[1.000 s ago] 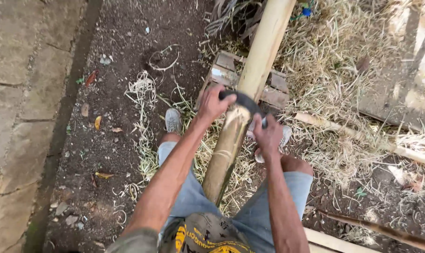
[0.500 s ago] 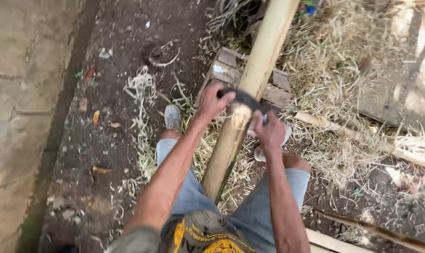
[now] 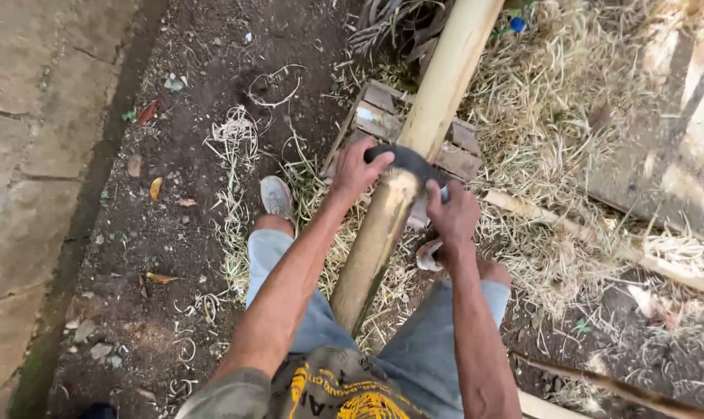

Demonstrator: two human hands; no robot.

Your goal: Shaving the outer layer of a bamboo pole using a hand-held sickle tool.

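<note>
Head view, looking down past my knees: a long, thick bamboo pole (image 3: 414,167) runs between my legs and slants up and away toward the top of the picture, where it passes out of sight. Both my hands are on a dark curved tool (image 3: 408,161) that lies across the pole about midway up the frame. My left hand (image 3: 356,169) is closed on the tool's left end, fingers curled over it just beside the pole. My right hand (image 3: 453,217) is closed on the tool's right end on the other side of the pole, sitting a little lower than the left. So my hands are apart, one on each side of the pole, each gripping the same tool. Just below the tool the pole's surface looks paler and rougher than the smooth yellow stretch above it.

The pole crosses over a small wooden pallet (image 3: 383,116) lying flat on the ground. My left shoe (image 3: 277,195) rests on the bare dirt just left of the pole, beside a scatter of pale curled shavings (image 3: 231,140). To the right the ground is covered in dry straw (image 3: 569,132), and a thinner bamboo stick (image 3: 600,237) lies across it. A stone paving edge (image 3: 34,155) runs down the left side.
</note>
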